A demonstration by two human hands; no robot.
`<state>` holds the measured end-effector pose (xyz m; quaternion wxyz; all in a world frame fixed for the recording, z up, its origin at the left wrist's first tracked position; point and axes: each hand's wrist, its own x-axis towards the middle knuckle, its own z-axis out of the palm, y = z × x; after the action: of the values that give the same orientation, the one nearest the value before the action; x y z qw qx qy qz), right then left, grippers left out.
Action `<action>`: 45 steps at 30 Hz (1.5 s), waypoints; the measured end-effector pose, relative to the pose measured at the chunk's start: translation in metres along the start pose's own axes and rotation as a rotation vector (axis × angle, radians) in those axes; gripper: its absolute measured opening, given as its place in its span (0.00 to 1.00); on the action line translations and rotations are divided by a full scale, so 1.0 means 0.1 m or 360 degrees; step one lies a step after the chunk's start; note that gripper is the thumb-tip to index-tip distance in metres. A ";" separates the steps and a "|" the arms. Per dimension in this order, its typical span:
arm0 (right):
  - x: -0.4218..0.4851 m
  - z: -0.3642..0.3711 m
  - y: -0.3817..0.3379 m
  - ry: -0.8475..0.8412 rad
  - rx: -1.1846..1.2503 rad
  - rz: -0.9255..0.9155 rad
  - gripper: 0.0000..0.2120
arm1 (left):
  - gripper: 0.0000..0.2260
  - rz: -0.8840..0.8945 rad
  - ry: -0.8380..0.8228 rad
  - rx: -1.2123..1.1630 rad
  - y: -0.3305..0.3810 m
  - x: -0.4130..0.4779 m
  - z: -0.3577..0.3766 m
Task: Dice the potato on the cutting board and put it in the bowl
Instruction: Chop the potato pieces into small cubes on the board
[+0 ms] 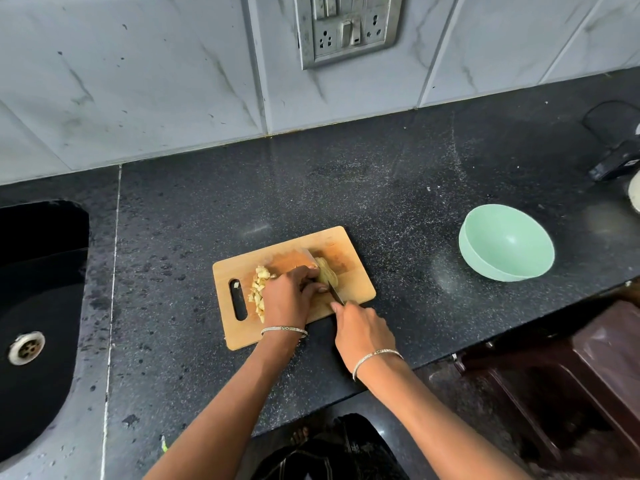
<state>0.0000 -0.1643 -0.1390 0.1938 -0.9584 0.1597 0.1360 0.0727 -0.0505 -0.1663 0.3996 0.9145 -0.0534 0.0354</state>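
Pinning pale yellow potato chunk (328,274) with curled left hand (289,296); gripping steel-bladed knife (337,296) in right hand (362,332), blade just beside left fingertips (311,270). Could nick them if chunk rolls.

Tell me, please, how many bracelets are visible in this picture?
2. One bracelet circles the left wrist, over the cutting board's near edge; the other circles the right wrist, over the counter. None appears hidden.

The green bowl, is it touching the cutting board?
Apart. The head view shows a broad stretch of dark counter between the bowl and the cutting board.
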 end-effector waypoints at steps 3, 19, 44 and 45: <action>-0.14 -0.04 0.07 -0.0044 0.0001 0.0013 0.23 | 0.08 -0.0007 -0.0009 -0.0023 0.01 0.00 -0.01; -0.29 -0.23 0.06 0.0096 -0.0012 -0.0094 0.21 | 0.07 -0.0031 0.0136 -0.0062 0.00 -0.11 0.01; 0.06 -0.06 -0.10 0.0037 -0.0111 -0.0068 0.20 | 0.06 -0.0063 0.0077 0.0064 0.04 -0.07 0.01; 0.02 -0.04 -0.07 0.0015 -0.0105 -0.0048 0.20 | 0.06 -0.0067 0.0081 0.0044 0.04 -0.07 0.01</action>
<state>0.0050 -0.1605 -0.1341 0.1634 -0.9672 0.1414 0.1337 0.0654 -0.0530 -0.1649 0.3888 0.9196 -0.0233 0.0511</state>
